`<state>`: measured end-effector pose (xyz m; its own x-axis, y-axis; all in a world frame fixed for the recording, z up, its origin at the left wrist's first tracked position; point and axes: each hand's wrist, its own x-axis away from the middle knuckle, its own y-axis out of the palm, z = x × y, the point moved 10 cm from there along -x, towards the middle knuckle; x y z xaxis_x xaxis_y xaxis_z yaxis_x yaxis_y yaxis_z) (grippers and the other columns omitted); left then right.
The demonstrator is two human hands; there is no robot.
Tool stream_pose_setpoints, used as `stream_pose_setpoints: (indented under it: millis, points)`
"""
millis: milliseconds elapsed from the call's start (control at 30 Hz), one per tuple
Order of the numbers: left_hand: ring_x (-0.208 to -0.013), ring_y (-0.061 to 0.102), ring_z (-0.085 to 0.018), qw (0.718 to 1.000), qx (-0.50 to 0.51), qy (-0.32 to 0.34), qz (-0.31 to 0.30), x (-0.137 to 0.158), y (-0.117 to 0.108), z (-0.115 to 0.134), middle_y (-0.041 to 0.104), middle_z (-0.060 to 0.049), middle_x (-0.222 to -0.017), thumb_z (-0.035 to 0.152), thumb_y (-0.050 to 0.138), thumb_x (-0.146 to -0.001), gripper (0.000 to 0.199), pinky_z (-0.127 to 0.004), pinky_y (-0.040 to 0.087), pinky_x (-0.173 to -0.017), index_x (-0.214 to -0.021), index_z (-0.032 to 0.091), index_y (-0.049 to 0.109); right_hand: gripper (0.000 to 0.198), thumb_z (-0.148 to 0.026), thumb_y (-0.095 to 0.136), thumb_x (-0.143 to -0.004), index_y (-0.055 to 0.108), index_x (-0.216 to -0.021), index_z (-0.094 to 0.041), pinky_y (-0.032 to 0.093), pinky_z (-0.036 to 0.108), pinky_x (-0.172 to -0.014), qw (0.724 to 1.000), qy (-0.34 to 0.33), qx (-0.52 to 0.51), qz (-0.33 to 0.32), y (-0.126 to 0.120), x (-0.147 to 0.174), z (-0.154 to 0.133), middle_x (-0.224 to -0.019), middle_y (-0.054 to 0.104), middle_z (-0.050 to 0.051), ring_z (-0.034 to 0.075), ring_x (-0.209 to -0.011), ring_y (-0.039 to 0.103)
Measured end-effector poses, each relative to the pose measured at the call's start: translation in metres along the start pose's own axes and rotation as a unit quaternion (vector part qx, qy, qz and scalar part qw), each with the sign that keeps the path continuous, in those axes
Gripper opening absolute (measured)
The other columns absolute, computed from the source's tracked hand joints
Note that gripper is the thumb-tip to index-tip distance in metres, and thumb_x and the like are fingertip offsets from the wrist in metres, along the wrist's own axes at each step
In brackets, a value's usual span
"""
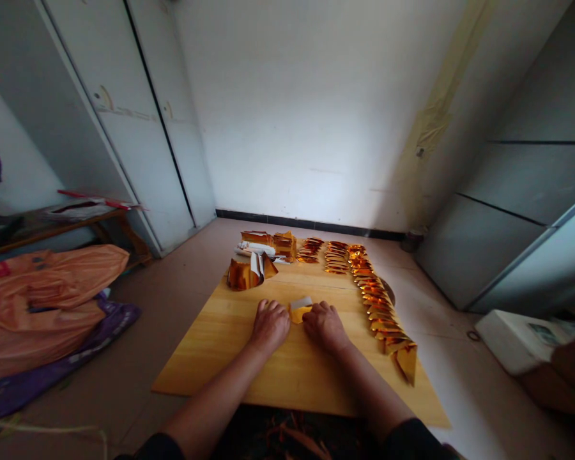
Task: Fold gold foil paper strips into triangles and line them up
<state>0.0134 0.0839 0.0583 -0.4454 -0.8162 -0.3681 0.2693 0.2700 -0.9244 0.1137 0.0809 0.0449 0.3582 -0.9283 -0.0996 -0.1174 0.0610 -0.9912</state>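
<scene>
A small sheet of gold foil paper (299, 314), with a whitish strip along its far edge, lies on the wooden board (211, 358) between my hands. My left hand (270, 327) is closed at the sheet's left edge, fingers curled down against the board. At the right edge, my right hand (324, 327) is closed on the paper too. The fingertips of both hands are partly hidden under the knuckles. Nearest beyond my left hand stands a stack of gold foil sheets (242, 275), with some white showing at its right side.
A long row of folded gold foil pieces (374, 303) runs down the board's right side. Shorter rows of folded foil (336, 257) and more foil stacks (284, 246) line the far edge, beside a white wrapped bundle (255, 249). An orange bag (52, 300) lies left; a white box (517, 342) sits right.
</scene>
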Motion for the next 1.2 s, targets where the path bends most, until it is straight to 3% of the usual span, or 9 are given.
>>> stream_pose_setpoints:
  millis: [167,367,600,867,1033,1200]
  points:
    - [-0.086,0.054,-0.02,1.0,-0.012,-0.019,-0.002,-0.003,0.005,-0.01,0.067,-0.006,-0.082,0.018,0.05,-0.086,0.019,-0.041,0.03,-0.088,-0.074,0.018,0.065,0.022,-0.028,0.049,-0.09,0.07,-0.084,-0.023,0.034,0.028,-0.074,0.999,-0.021,-0.01,-0.026,0.004,0.003,-0.018,-0.094,0.064,0.006,0.019,-0.094,0.051]
    - [-0.092,0.052,-0.021,0.998,-0.045,-0.029,-0.012,-0.005,0.006,-0.007,0.066,-0.004,-0.084,0.015,0.049,-0.086,0.019,-0.043,0.028,-0.092,-0.078,0.019,0.065,0.021,-0.027,0.051,-0.089,0.071,-0.085,-0.025,0.034,0.027,-0.072,0.999,-0.012,-0.047,-0.013,0.008,0.005,-0.02,-0.099,0.063,0.004,0.018,-0.093,0.053]
    - [-0.088,0.053,-0.02,0.998,-0.023,0.004,-0.054,-0.006,0.022,-0.001,0.064,-0.006,-0.086,0.016,0.048,-0.088,0.019,-0.035,0.037,-0.077,-0.079,0.018,0.065,0.02,-0.025,0.051,-0.09,0.071,-0.09,-0.028,0.036,0.027,-0.074,0.997,-0.026,-0.076,0.021,0.002,0.009,-0.017,-0.099,0.065,0.002,0.017,-0.094,0.054]
    - [-0.086,0.058,-0.022,0.998,-0.004,0.01,-0.059,0.005,0.016,0.009,0.066,-0.009,-0.087,0.018,0.053,-0.083,0.015,-0.035,0.044,-0.079,-0.087,0.015,0.068,0.013,-0.021,0.059,-0.085,0.07,-0.09,-0.024,0.037,0.025,-0.078,0.979,-0.127,-0.149,0.053,0.009,0.007,-0.013,-0.097,0.067,0.002,0.015,-0.086,0.055]
    - [-0.093,0.06,-0.024,0.999,0.009,0.005,-0.045,0.011,0.01,0.013,0.067,-0.011,-0.098,0.022,0.053,-0.084,0.021,-0.037,0.046,-0.083,-0.098,0.015,0.067,0.012,-0.025,0.056,-0.09,0.068,-0.091,-0.024,0.034,0.027,-0.074,0.981,-0.145,-0.085,0.098,0.004,0.014,-0.018,-0.093,0.066,0.002,0.016,-0.087,0.053]
    - [-0.096,0.06,-0.024,0.999,0.003,0.011,-0.031,0.012,0.008,0.014,0.067,-0.011,-0.103,0.026,0.057,-0.083,0.023,-0.04,0.044,-0.086,-0.102,0.018,0.066,0.019,-0.025,0.049,-0.095,0.064,-0.086,-0.019,0.031,0.03,-0.072,0.981,-0.164,0.025,0.1,-0.001,0.02,-0.032,-0.084,0.064,0.003,0.016,-0.081,0.051]
